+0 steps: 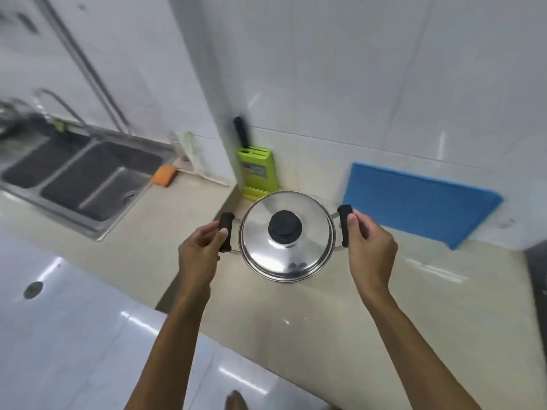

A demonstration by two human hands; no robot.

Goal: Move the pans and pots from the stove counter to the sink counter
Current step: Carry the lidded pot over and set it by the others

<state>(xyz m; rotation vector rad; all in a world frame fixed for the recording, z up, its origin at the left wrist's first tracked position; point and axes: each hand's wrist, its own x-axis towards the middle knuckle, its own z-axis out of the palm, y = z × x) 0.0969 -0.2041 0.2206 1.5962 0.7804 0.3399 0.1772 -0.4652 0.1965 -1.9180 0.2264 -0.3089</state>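
Both hands, left (197, 253) and right (369, 247), clamp the black side handles of the rigid, slick steel pot (286, 236), likely light, its loose lid apt to slide.

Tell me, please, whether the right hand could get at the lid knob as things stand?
Probably not yet: the right hand is gripping a pot handle, though nothing covers the knob.
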